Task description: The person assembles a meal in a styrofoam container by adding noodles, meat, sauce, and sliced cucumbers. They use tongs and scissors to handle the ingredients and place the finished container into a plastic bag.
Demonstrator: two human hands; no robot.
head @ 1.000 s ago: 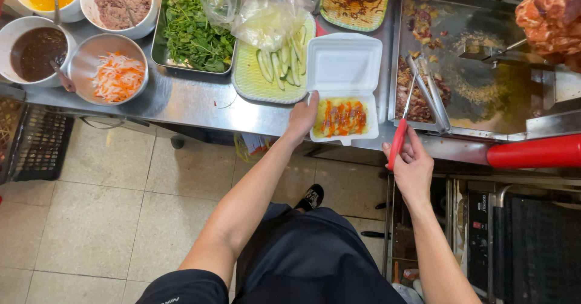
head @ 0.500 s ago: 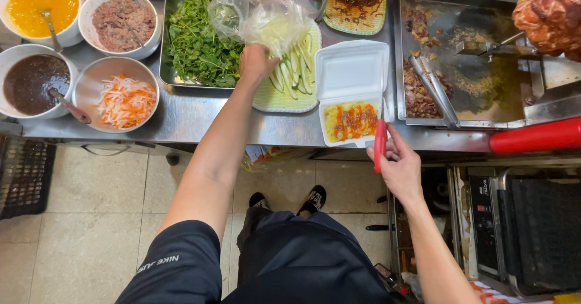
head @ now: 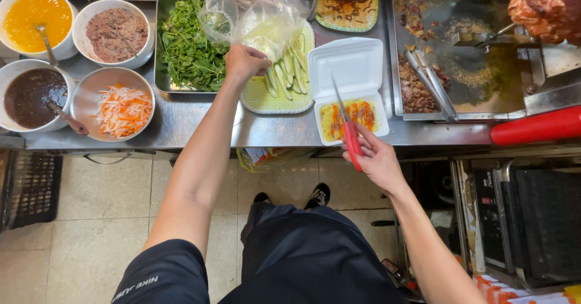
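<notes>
Head view: my left hand (head: 245, 62) pinches cucumber strips (head: 284, 74) on green tray (head: 266, 101), far centre; right hand (head: 372, 159) clamped on red-handled scissors (head: 346, 125) above open foam box (head: 353, 92). I judge: lift few strips, keep blades clear.

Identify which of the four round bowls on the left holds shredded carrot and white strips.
The metal bowl at the front, nearest the counter edge, right of the dark sauce bowl. The other two bowls, at the back, hold yellow sauce and minced meat.

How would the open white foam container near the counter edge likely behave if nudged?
The foam container looks thin-walled, so probably light and apt to slide on the steel counter. Its raised lid may flex. Food fills only the front half, near the edge, so tipping seems possible.
</notes>
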